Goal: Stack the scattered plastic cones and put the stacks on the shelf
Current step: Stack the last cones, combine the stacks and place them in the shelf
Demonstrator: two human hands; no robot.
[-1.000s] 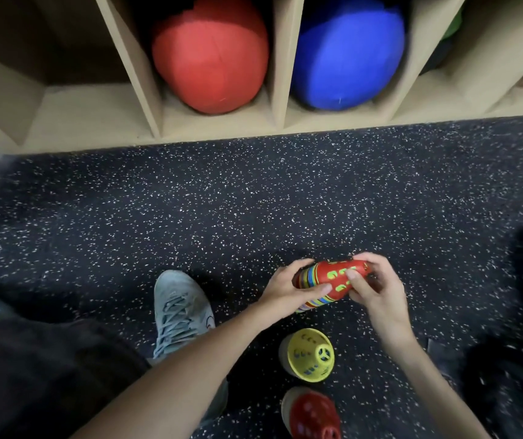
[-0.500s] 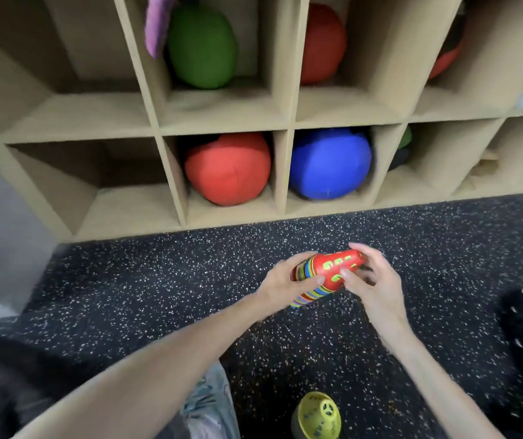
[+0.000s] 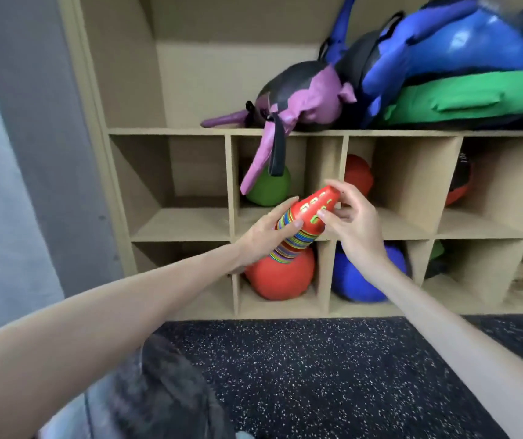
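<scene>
Cone stack (image 3: 301, 226) is off the floor, held in both hands in front of the shelf (image 3: 184, 232), tilted with the red top cone up-right. Left hand (image 3: 266, 236) is wrapped around the multicolour rims low on the stack. Right hand (image 3: 353, 226) pinches the red top cone, thumb and fingertips on it. Red ball (image 3: 280, 277) sits in the cubby behind.
</scene>
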